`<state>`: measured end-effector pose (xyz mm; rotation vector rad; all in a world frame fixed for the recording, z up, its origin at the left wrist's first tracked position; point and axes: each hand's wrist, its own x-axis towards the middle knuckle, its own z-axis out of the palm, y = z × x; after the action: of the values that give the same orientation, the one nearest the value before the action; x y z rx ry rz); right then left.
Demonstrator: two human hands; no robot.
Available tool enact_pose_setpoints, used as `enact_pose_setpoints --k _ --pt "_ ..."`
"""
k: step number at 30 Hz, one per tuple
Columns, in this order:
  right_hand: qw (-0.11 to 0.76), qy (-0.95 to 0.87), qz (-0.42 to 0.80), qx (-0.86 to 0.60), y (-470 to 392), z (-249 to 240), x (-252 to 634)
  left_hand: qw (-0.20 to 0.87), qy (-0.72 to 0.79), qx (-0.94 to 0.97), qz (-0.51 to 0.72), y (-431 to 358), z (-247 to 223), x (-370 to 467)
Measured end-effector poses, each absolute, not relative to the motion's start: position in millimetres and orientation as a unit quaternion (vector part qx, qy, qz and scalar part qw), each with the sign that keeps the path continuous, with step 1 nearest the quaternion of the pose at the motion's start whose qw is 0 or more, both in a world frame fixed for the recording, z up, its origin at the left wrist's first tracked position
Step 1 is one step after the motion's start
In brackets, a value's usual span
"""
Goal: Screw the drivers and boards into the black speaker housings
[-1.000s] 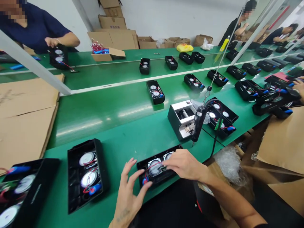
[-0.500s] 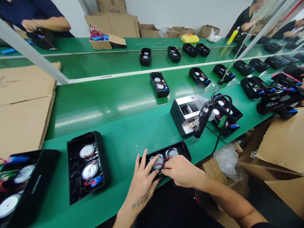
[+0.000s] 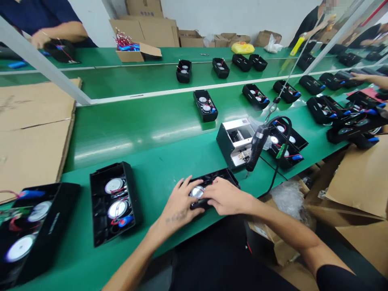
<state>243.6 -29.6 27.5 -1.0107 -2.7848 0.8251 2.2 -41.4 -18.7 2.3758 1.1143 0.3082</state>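
"Where were the hands?"

"Both were at the black housing (image 3: 230, 176) on the near green bench (image 3: 163, 173), just in front of the person's body. The left hand (image 3: 180, 202) was partly open, its fingers spread at the housing's left end, with the thumb apart along the near side."

"And the right hand (image 3: 226, 196)?"

"It reached over the housing with bent fingers, close beside the round speaker (image 3: 197, 192) that showed between the hands. I couldn't tell whether they pinched anything; the hand hid that."

"What stood about them?"

"To the left, an open housing with two speakers (image 3: 136, 198), and beyond its left side a larger-looking one (image 3: 57, 226), cut off by the view's edge. To the right, a black power screwdriver (image 3: 257, 147) hung tip down from a cord, beside a black-and-silver machine (image 3: 228, 151)."

"Farther off?"

"One housing with two speakers and a blue part (image 3: 205, 117) sat across the bench. Past the white rail (image 3: 160, 90) were more black housings, a carton of blue parts with red wires (image 3: 130, 56), and, at upper left, a person in dark blue (image 3: 57, 18) with a hand at another black housing (image 3: 62, 50)."
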Motion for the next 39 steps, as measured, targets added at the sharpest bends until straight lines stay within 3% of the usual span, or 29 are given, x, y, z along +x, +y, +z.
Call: enact_pose_setpoints --k 2,5,20,29,31,32,36,37,39 --pt "0.014 -0.893 0.299 -0.338 -5.8 41.3 238.2 0.343 0.416 0.838 0.077 -14.9 -5.9 -0.4" --pt "-0.024 -0.882 0.321 -0.343 18.2 54.7 229.9 0.4 0.416 0.815 0.048 12.2 7.0 -2.3" --pt "-0.038 -0.865 0.31 -0.392 11.3 50.0 216.2 0.441 0.423 0.791 0.04 17.6 8.0 -0.2" --pt "-0.051 -0.871 0.302 -0.383 5.8 54.0 213.4 0.4 0.413 0.816 0.062 13.8 3.3 -0.2" --pt "0.015 -0.886 0.288 -0.363 -3.5 55.9 223.4 0.382 0.407 0.827 0.07 5.2 2.8 0.4" --pt "0.087 -0.882 0.274 -0.374 -8.8 55.3 232.4 0.368 0.405 0.833 0.077 -1.8 1.1 0.9" --pt "0.485 -0.662 0.081 -0.565 -18.0 39.7 290.3 0.213 0.389 0.883 0.151 -41.0 -17.7 3.3" --pt "0.533 -0.587 0.025 -0.609 -14.8 33.4 307.0 0.167 0.383 0.892 0.173 -50.6 -24.0 3.8" --pt "0.545 -0.512 -0.006 -0.664 -3.2 20.7 336.6 0.105 0.374 0.899 0.203 -65.9 -34.6 4.6"
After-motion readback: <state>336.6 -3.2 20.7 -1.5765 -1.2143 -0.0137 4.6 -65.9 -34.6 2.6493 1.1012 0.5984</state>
